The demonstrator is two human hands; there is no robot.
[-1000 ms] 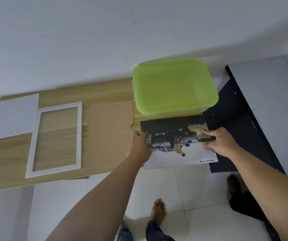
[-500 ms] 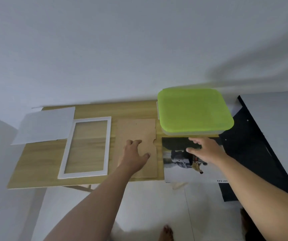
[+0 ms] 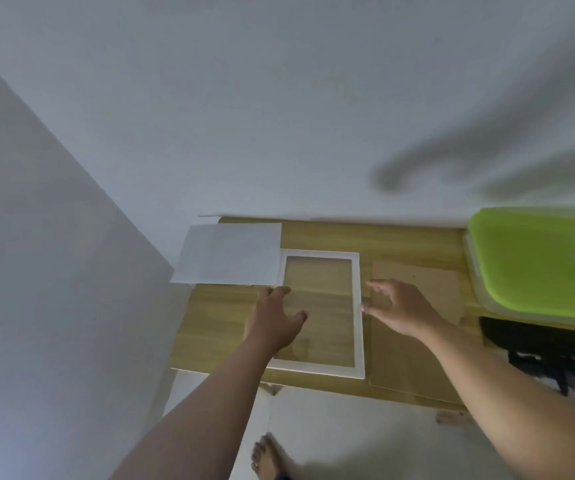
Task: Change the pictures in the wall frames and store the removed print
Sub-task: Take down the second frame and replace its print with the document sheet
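Observation:
A white picture frame (image 3: 357,306) with clear glazing lies flat on the wooden table (image 3: 365,237). My left hand (image 3: 275,318) hovers over its left edge with fingers spread, holding nothing. My right hand (image 3: 400,306) is at the frame's right edge, fingers spread and thumb near the rim; whether it touches is unclear. A brown backing board (image 3: 428,289) lies right of the frame, under my right hand. A white sheet (image 3: 230,254) lies at the table's far left corner, overlapping the frame's corner. The printed picture (image 3: 535,348) shows only as a dark edge at the right.
A storage box with a lime-green lid (image 3: 542,261) stands at the table's right end. The table stands in a corner, with white walls behind and to the left. Pale tiled floor and a bare foot (image 3: 268,455) lie below the table's near edge.
Both hands have left the printed picture and moved left to the white frame. The view has swung left, so the green-lidded box and print now sit at the right edge.

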